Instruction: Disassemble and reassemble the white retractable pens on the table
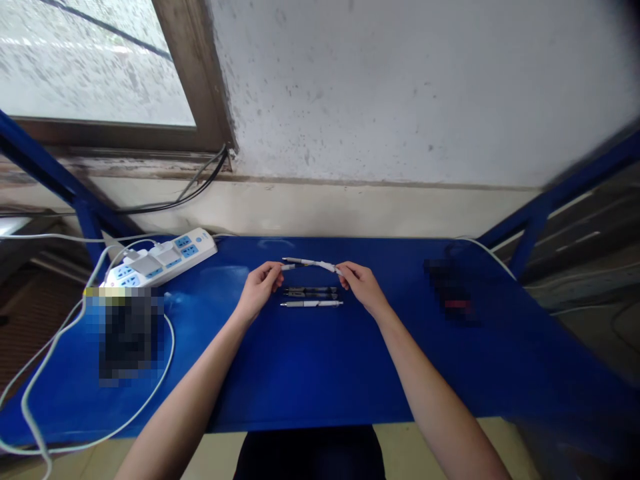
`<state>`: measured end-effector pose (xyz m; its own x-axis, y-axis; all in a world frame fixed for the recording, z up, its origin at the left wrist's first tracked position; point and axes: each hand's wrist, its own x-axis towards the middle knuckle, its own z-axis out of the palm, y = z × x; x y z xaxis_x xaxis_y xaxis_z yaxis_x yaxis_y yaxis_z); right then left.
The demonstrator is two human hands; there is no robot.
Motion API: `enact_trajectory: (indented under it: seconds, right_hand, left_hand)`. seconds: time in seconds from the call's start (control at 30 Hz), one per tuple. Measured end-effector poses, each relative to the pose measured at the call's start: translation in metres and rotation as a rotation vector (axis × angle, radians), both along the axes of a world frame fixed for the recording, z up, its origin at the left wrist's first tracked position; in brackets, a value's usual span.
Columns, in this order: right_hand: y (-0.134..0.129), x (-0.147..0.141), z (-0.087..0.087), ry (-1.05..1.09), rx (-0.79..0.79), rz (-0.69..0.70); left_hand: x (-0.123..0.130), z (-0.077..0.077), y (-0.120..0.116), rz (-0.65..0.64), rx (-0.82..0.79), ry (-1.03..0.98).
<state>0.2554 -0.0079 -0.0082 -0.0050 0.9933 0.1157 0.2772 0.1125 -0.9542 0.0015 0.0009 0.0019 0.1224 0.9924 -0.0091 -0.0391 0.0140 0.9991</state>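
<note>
Between my two hands runs a thin white strip (326, 265), slightly arched; whether it is paper, tape or cord I cannot tell. My left hand (261, 285) is closed in a pinch on its left end. The other end is pinched by the fingers of my right hand (361, 285). A pen with a grey and dark tip (294, 261) lies along the strip; where one stops and the other begins is unclear. Just nearer to me, dark pens (310, 292) lie side by side on the blue table. A white pen (311, 304) lies parallel below them.
The blue table (320, 373) meets a wall at the back. A white power strip (193, 250) with plugs and looping white cables (173, 333) occupies the left side. A blurred dark object (130, 333) sits there too, and another dark one (450, 290) lies right.
</note>
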Motion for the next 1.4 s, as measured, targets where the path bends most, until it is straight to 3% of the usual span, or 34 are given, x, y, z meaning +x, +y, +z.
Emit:
enact_trajectory:
  seconds: [0.27, 0.5, 0.77, 1.07, 1.23, 1.3, 1.4]
  right_hand:
    - [-0.004, 0.000, 0.007, -0.061, -0.007, 0.053]
    - [-0.006, -0.008, 0.011, 0.320, -0.061, 0.159]
    - [-0.008, -0.011, 0.014, 0.311, -0.100, 0.263]
    - [-0.005, -0.011, 0.007, 0.389, -0.159, 0.173]
    - [-0.004, -0.010, 0.006, 0.427, -0.147, 0.176]
    - [-0.004, -0.010, 0.006, 0.420, -0.144, 0.195]
    - [-0.004, -0.009, 0.006, 0.417, -0.137, 0.196]
  left_hand:
    - [-0.002, -0.004, 0.000, -0.039, 0.032, 0.111]
    - [-0.001, 0.001, -0.003, -0.147, 0.039, 0.064]
    - [-0.002, 0.003, -0.004, -0.113, 0.044, 0.146]
    - [0.001, 0.005, -0.005, -0.149, 0.140, 0.033]
    - [-0.001, 0.000, -0.002, -0.031, -0.007, 0.104]
    - [-0.002, -0.002, -0.002, -0.045, -0.076, 0.165]
    - [-0.002, -0.002, -0.003, -0.108, -0.027, 0.122]
